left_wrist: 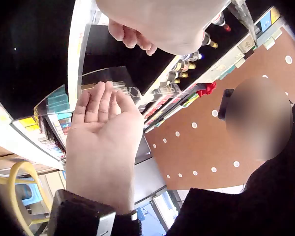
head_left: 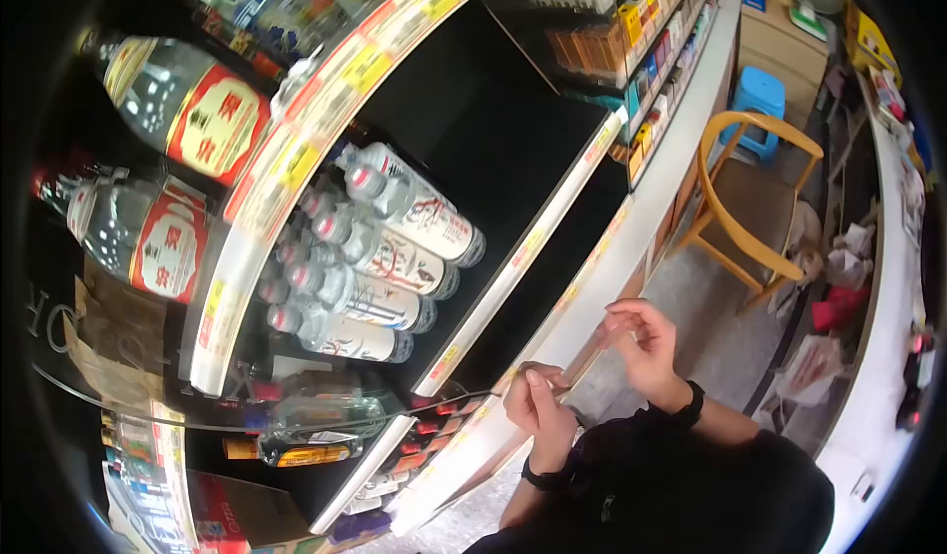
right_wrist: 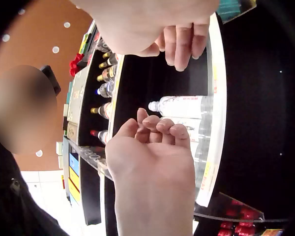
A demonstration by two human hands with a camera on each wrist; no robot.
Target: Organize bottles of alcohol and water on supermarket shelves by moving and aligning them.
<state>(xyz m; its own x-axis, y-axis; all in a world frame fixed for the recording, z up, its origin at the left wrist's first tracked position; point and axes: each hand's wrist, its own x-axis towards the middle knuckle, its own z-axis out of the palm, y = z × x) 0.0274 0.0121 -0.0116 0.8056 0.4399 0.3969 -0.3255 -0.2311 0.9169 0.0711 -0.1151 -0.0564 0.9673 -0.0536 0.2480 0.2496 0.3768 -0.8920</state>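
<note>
Both hands are held up in front of the chest, apart from each other, with nothing in them. In the head view my left hand (head_left: 541, 411) is beside the white counter edge; the right wrist view shows that left hand (right_wrist: 150, 160) palm up, its fingers loosely bent. My right hand (head_left: 643, 352) is farther right, and the left wrist view shows that right hand (left_wrist: 104, 130) with its palm turned up and fingers fairly straight. Nearest to the left hand stand several clear bottles (head_left: 400, 258) with white labels and pinkish caps on a black shelf.
Large red-labelled bottles (head_left: 219, 125) stand on an upper shelf with a price-tag rail (head_left: 365, 66). Glass bottles (head_left: 321, 416) lie low at left. A wooden chair (head_left: 755, 194), a blue stool (head_left: 760, 95) and a cabinet with small packs (head_left: 641, 26) are behind.
</note>
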